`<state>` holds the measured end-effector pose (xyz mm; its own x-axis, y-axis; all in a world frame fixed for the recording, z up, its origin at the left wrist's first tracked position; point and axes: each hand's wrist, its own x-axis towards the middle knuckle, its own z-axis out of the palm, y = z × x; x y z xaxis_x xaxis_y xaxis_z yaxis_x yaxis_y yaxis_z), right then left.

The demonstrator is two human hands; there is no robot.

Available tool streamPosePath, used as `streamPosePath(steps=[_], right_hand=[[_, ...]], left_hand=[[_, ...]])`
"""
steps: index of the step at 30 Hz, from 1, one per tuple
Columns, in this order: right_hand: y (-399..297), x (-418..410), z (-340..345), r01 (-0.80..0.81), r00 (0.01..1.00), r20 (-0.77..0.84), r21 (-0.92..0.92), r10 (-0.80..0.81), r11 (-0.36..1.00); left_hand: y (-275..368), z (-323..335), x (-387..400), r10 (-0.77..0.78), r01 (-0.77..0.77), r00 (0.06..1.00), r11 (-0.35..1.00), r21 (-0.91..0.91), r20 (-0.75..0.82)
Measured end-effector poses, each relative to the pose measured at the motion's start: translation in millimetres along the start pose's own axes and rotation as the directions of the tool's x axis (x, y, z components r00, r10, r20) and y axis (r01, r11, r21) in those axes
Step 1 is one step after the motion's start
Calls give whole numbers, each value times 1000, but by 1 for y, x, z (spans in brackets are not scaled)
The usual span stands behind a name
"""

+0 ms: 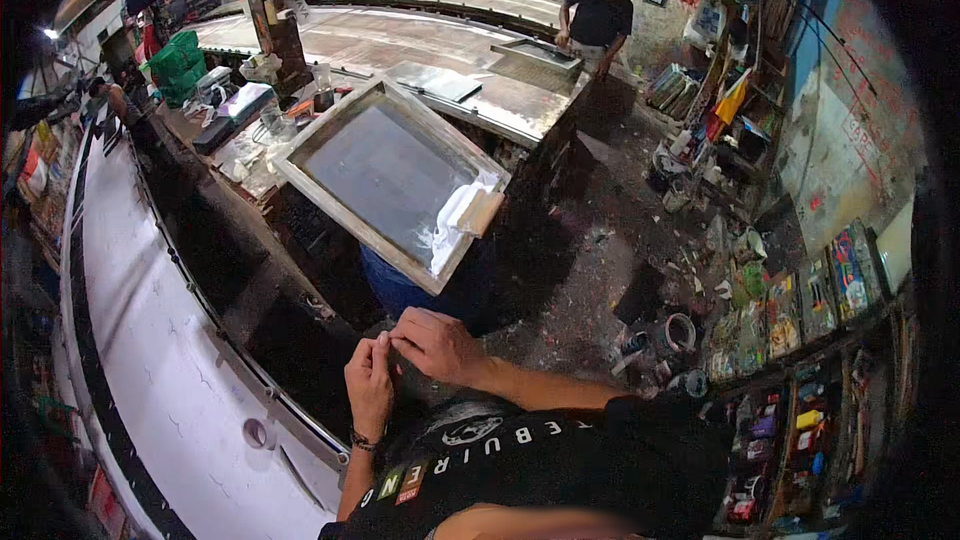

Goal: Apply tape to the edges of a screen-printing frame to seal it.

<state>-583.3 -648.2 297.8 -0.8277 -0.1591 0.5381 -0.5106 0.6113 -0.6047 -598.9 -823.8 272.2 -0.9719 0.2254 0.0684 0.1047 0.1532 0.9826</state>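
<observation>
My left hand, with a dark bracelet at the wrist, and my right hand meet fingertip to fingertip in front of my chest. Both have thumb and fingers pinched together; whether something small is between them I cannot tell. Just beyond them a wooden-framed printing screen rests at a tilt over a dark blue drum. White ink lies thick along the screen's near right end. A squeegee with a wooden handle leans there against the frame.
A long white printing table runs along my left, bearing a tape roll. Another long table stretches behind the screen, where a person stands by a second screen. Shelves of containers and floor litter lie to my right.
</observation>
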Motion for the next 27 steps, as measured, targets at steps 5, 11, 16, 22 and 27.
streamPosePath(steps=[5,11,16,22,27], right_hand=[[5,-1,-3,40,999,35,15,-40,999],[10,-4,2,-224,975,71,333,212,916],[7,-2,-1,-97,995,0,181,99,979],[4,-4,-3,134,990,-34,-68,-137,989],[9,-5,0,-248,969,97,322,229,914]], left_hand=[[-3,6,-2,8,-12,1000,990,-141,-23],[7,6,-6,92,-97,994,989,-114,-51],[6,-1,-2,-123,122,992,992,21,31],[4,7,-3,-2,0,1000,994,-109,-21],[8,10,-4,113,-114,993,993,-23,-32]])
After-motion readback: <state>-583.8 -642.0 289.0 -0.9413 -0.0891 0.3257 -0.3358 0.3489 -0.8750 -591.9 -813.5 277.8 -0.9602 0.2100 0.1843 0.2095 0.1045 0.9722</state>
